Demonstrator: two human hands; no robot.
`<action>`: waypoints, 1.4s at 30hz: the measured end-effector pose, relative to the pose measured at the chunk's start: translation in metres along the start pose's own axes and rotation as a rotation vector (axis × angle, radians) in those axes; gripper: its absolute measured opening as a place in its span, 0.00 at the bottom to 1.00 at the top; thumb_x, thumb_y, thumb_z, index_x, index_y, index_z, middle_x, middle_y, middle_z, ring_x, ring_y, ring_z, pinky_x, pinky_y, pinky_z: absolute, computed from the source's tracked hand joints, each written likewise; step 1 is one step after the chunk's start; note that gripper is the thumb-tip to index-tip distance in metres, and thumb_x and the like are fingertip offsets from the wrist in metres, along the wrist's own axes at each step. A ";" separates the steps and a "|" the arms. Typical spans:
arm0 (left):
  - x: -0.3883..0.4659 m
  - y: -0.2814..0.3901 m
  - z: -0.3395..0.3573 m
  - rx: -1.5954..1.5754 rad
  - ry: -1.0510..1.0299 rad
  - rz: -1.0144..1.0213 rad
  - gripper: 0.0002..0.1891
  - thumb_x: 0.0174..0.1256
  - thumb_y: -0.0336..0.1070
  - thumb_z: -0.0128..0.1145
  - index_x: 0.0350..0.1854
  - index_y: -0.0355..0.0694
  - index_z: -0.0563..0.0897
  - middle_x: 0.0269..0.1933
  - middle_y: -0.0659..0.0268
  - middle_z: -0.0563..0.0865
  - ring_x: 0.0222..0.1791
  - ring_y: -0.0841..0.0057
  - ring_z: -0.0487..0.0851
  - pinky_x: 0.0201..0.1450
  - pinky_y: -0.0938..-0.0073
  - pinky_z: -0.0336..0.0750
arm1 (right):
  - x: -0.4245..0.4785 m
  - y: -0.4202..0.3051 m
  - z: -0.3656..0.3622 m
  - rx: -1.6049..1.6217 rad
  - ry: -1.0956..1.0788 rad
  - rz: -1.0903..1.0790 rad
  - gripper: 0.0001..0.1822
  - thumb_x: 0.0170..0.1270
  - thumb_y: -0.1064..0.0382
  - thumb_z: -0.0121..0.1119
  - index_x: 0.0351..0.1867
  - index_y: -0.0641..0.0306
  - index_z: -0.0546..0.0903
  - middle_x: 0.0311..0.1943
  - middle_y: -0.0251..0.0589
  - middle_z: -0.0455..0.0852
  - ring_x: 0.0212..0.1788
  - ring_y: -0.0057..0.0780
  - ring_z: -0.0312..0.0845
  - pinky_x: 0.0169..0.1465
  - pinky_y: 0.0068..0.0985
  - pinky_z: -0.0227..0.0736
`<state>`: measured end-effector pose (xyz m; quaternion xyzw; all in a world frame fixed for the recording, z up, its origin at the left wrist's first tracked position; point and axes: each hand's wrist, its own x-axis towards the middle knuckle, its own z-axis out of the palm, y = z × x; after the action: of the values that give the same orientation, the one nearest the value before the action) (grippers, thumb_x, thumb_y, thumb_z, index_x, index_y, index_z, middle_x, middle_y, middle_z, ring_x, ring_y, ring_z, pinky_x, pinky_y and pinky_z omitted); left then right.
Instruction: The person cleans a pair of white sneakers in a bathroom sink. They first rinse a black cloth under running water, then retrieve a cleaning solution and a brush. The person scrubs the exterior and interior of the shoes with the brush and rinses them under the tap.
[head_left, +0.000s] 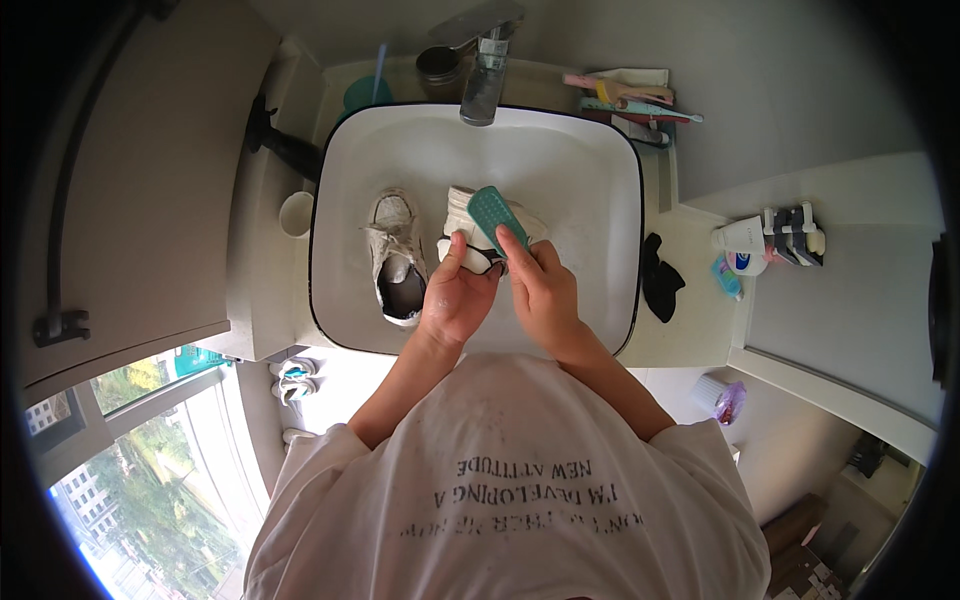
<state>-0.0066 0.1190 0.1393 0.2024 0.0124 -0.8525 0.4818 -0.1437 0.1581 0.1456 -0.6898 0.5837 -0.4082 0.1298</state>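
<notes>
My left hand (459, 296) grips the heel end of a white shoe (459, 206), thumb on its pale side, over the middle of a white washbasin (592, 180). In my right hand (544, 289) is a green scrubbing brush (491, 210), its dotted back facing up and the index finger laid along it. The brush lies over the shoe; its bristles are hidden beneath. A second white lace-up shoe (393, 247) rests in the basin to the left, its dark opening towards me. Both shoes look stained.
Behind the basin stands a metal faucet (481, 82). At its left are a white cup (297, 214) and a black object (289, 146); a black cloth-like item (661, 279) lies right. Toothbrushes (637, 107) and a tube occupy the back right corner, and a lidded jar (439, 69) stands behind.
</notes>
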 end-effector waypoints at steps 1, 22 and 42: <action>-0.001 0.000 0.001 -0.008 -0.011 0.007 0.17 0.73 0.46 0.45 0.58 0.44 0.73 0.58 0.68 0.79 0.61 0.73 0.72 0.69 0.67 0.59 | 0.004 0.001 0.000 -0.056 -0.009 -0.018 0.28 0.62 0.72 0.55 0.64 0.46 0.71 0.28 0.38 0.72 0.21 0.32 0.72 0.24 0.28 0.70; -0.035 0.016 -0.042 -0.004 0.344 -0.012 0.16 0.71 0.43 0.51 0.55 0.41 0.73 0.54 0.65 0.82 0.57 0.69 0.76 0.67 0.61 0.65 | -0.044 0.038 0.045 0.020 0.008 0.257 0.30 0.63 0.71 0.55 0.66 0.40 0.69 0.25 0.38 0.76 0.23 0.36 0.77 0.26 0.31 0.72; -0.012 0.044 -0.050 2.528 0.061 0.590 0.52 0.32 0.43 0.78 0.62 0.35 0.61 0.50 0.53 0.71 0.50 0.53 0.73 0.52 0.60 0.72 | -0.025 0.005 0.066 0.206 -0.204 0.194 0.25 0.64 0.65 0.54 0.63 0.41 0.72 0.29 0.44 0.79 0.27 0.43 0.78 0.30 0.36 0.73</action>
<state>0.0518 0.1160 0.1054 0.5282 -0.8294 -0.1310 0.1261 -0.1000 0.1601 0.0899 -0.6511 0.5864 -0.3793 0.2971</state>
